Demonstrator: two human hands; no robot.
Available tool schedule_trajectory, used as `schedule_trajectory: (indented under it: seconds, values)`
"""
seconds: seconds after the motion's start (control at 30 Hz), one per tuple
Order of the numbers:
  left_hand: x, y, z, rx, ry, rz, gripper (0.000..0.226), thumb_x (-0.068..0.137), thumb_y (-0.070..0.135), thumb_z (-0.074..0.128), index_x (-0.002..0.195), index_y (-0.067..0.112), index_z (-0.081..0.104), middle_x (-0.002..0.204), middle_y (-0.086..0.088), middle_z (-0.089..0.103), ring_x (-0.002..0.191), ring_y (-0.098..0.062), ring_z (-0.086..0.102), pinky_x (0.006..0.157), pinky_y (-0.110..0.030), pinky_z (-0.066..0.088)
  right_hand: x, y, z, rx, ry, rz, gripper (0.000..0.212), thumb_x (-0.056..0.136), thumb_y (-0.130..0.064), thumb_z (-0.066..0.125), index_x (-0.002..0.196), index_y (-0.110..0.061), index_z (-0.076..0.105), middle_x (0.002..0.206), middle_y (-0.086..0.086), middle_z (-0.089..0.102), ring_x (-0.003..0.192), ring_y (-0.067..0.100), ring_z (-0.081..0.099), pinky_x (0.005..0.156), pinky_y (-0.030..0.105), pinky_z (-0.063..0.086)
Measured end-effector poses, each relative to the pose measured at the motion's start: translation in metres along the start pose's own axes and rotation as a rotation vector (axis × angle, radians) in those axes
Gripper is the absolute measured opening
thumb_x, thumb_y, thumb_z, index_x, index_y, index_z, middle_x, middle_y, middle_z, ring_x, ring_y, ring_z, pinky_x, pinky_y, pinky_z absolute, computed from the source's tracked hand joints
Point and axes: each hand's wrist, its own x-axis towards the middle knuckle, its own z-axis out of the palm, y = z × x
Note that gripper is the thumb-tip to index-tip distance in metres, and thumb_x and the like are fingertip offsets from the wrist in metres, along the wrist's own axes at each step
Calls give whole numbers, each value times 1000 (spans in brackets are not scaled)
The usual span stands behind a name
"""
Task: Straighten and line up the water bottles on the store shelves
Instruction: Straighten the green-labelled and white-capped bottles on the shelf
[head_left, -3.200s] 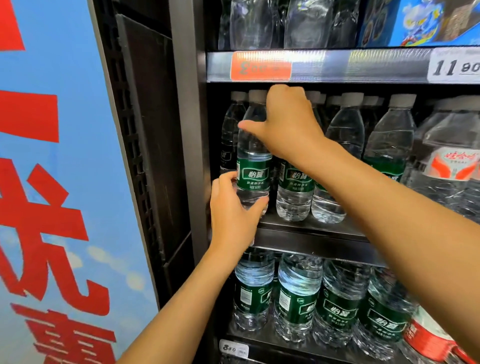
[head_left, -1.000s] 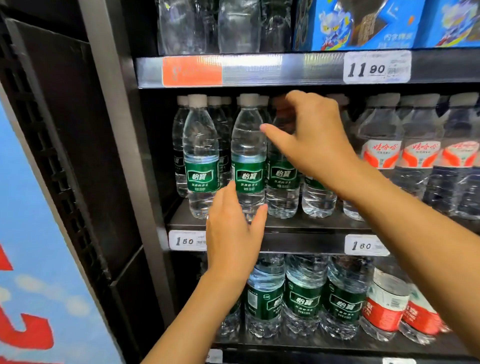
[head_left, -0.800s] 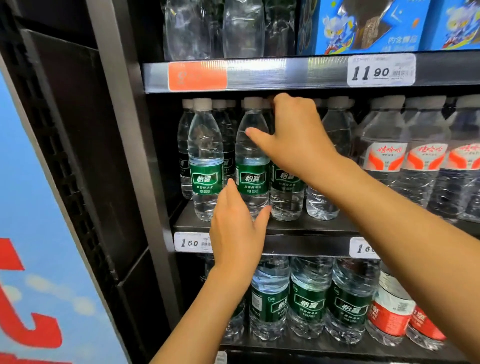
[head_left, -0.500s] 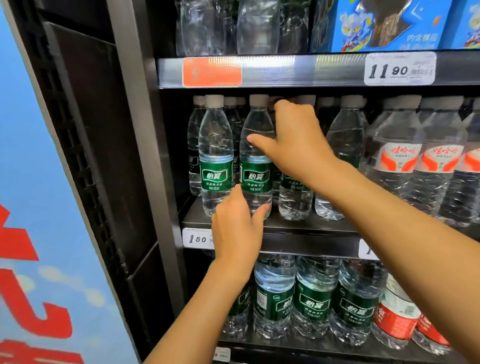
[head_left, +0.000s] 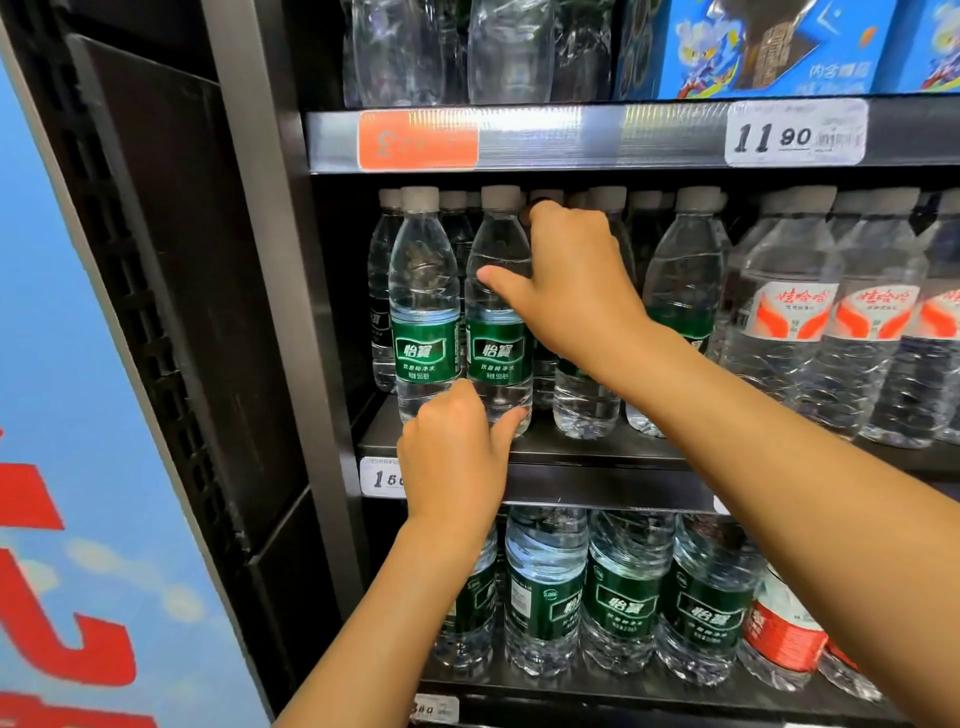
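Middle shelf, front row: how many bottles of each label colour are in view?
Green-label bottles: 4, one mostly hidden by the right hand
Red-and-white-label bottles: 3, the last cut off by the frame edge
Total: 7

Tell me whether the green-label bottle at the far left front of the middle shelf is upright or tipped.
Upright: the far-left green-label bottle stands on the middle shelf, cap directly above base, label level.

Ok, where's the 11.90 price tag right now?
In the head view the 11.90 price tag sits upper right on the top shelf rail, below the blue boxes and above the red-labelled bottles.
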Motion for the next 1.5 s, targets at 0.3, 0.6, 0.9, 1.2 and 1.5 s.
schedule_trajectory:
  seconds: [0.3, 0.6, 0.9, 1.2, 1.5]
  values:
    - [-9, 3, -6, -26, 66, 49, 41, 82, 49, 73, 81, 11, 56, 69, 0, 55, 58, -23, 55, 51, -28, 34, -4, 10, -16, 44, -8, -36, 47, 86, -53, 69, 89, -8, 54, 79, 5, 58, 77, 23, 56, 62, 34, 43]
    - [-26, 70, 5, -285, -37, 100, 52, 89, 42, 68, 129, 12, 57, 118, -2, 66, 105, -21, 62, 85, -32, 51, -10, 74, -60, -100, 131, 24, 41, 87, -44, 68, 98, -5, 63, 91, 13, 66, 91, 31, 61, 79, 42, 48]
    - [-12, 81, 23, -119, -136, 41, 81, 90, 48, 62, 148, 1, 31, 109, -8, 67, 96, -26, 67, 70, -32, 51, 1, 71, -39, -102, 11, 119, 61, 83, -51, 73, 56, -15, 30, 54, 1, 35, 51, 10, 31, 44, 26, 16]
    - [-16, 73, 19, -37, -114, 43, 74, 86, 51, 68, 136, 0, 49, 91, -8, 71, 80, -28, 71, 61, -34, 51, -5, 69, -38, -35, -3, 109, 63, 83, -56, 71, 61, -17, 27, 58, 1, 33, 55, 10, 28, 47, 30, 16]
    - [-20, 67, 16, -5, -96, 42, 71, 79, 47, 77, 126, -2, 60, 88, -11, 74, 71, -31, 72, 54, -35, 53, -10, 64, -34, 44, 7, 88, 59, 85, -54, 70, 64, -18, 28, 62, 1, 34, 58, 8, 28, 47, 29, 17]
